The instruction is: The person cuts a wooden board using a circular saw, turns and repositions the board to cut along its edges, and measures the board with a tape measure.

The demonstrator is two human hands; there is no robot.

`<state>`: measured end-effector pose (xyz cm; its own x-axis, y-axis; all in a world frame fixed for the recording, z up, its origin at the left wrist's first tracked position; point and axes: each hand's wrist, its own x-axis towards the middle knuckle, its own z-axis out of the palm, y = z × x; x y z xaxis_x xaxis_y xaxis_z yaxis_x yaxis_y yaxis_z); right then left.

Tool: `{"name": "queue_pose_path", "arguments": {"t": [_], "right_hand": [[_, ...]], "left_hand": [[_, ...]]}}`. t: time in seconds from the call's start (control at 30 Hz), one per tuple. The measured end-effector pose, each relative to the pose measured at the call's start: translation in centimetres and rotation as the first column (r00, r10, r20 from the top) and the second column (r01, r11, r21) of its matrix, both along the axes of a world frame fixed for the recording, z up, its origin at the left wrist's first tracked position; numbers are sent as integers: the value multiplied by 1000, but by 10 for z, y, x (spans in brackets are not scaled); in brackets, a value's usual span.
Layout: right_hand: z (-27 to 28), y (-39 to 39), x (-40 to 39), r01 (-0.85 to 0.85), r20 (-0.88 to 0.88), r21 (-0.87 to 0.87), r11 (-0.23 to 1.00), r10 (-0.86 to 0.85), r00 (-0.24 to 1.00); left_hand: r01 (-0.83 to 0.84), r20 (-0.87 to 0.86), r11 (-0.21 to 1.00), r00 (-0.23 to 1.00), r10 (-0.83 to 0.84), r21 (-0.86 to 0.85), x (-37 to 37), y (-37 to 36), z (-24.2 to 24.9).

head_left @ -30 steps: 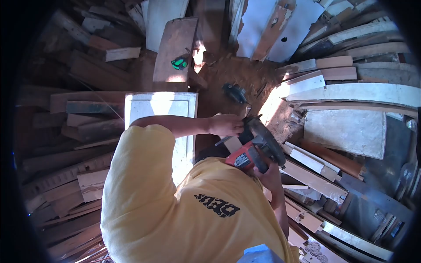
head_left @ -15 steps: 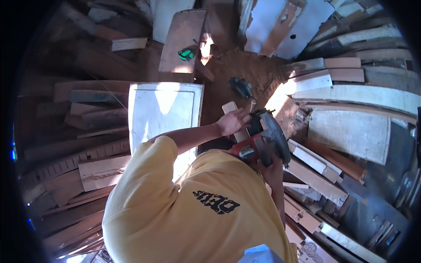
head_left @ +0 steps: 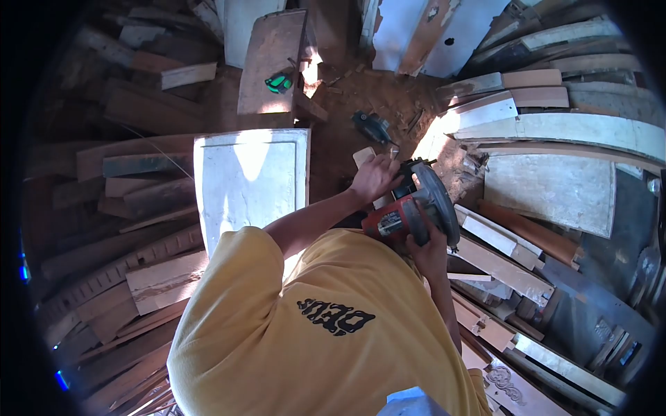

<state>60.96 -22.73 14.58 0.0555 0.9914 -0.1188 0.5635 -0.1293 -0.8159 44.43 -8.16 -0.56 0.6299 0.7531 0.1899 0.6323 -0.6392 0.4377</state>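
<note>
My right hand [head_left: 429, 251] is closed round the rear handle of a red and black circular saw [head_left: 397, 216], whose grey guard and base face right. A short pale strip of wood [head_left: 361, 157] runs beneath my left hand [head_left: 375, 179], close to the saw's front. My left fingers curl over that strip, with their tips beside the saw; the underside of the grip is hidden. On the dirt floor just beyond lies a dark teal power tool [head_left: 372, 127]. My yellow shirt hides the area below the saw.
A white panel [head_left: 263, 180] lies at left. Past it, a green and black tape measure [head_left: 279, 83] rests on a brown wooden box-like piece [head_left: 270, 52]. Stacked planks [head_left: 166, 187] fill the left side; more boards and a pale panel [head_left: 548, 191] crowd the right.
My left hand has slid slightly forward and right along the wood, its fingers nearer the saw's front. The saw stays in my right hand. The whole view has shifted a little.
</note>
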Motion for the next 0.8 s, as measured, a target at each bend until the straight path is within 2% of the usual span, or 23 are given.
{"name": "queue_pose_path", "arguments": {"t": [0.07,0.1,0.17,0.2,0.27,0.3,0.37,0.5,0.57,0.6,0.67,0.7,0.77,0.8], "right_hand": [[3,0,-1,35,19,-109,993,-33,999],[3,-1,0,46,27,-147,988,-43,999],[1,1,1,37,40,-183,982,-30,999],[1,2,1,35,45,-197,980,-27,999],[3,4,1,52,61,-166,985,-42,997],[4,5,0,59,66,-155,986,-50,997],[4,6,1,67,59,-187,980,-57,997],[0,9,5,50,20,-165,985,-48,999],[-1,13,7,11,16,-113,994,-9,1000],[-1,15,8,-1,17,-97,995,2,1000],[3,16,7,0,-16,-129,992,-2,1000],[6,16,6,4,-24,-140,990,-7,1000],[15,20,3,45,-18,-162,986,-48,999],[19,23,3,60,-16,-167,984,-64,998]], "left_hand": [[-84,-62,986,995,76,-144,7,2,-1],[-85,-60,985,995,76,-147,8,5,2],[-126,-221,900,975,34,-418,4,14,13],[-124,-220,898,975,31,-422,-1,13,18],[-1,164,972,986,40,-235,-18,10,24],[5,162,971,986,34,-238,-25,9,24],[212,311,950,941,-135,-228,-36,11,21],[229,253,957,951,-181,-177,-39,21,8],[265,62,961,961,-270,76,-36,32,5],[271,66,960,959,-275,72,-34,37,5],[329,-112,897,944,-310,296,-25,43,7],[336,-106,894,942,-319,295,-20,42,10],[184,-44,950,983,-179,253,-10,41,13],[190,-44,948,982,-185,257,-4,40,13]]}}
